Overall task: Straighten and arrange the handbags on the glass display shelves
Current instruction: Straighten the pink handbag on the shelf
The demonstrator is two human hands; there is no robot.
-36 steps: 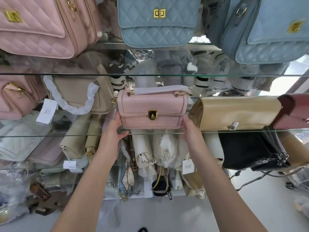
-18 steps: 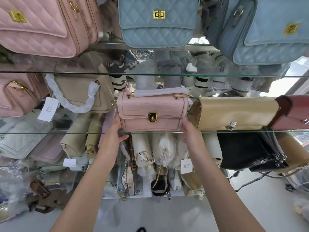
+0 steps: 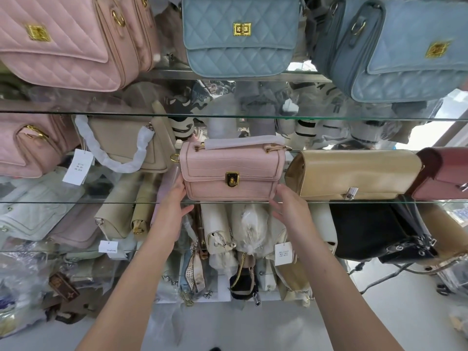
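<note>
A small pink croc-textured handbag (image 3: 228,163) with a gold clasp and a paper-wrapped handle stands upright on the middle glass shelf (image 3: 76,202), facing me. My left hand (image 3: 174,201) presses against its lower left side, fingers behind the edge and thumb below the shelf edge. My right hand (image 3: 287,203) touches its lower right corner with the fingers slightly spread. The bag is held between both hands. A tan flap bag (image 3: 354,173) lies just right of it, and a beige bag (image 3: 126,145) with a wrapped white handle stands left of it.
A quilted pink bag (image 3: 63,39) and two quilted blue bags (image 3: 240,36) (image 3: 405,51) sit on the shelf above. A dark pink bag (image 3: 445,173) is at the far right. A black bag (image 3: 367,229), cream bags and price tags crowd the lower shelves.
Almost nothing: the pink handbag sits a touch lower in view, and both hands stay at its sides.
</note>
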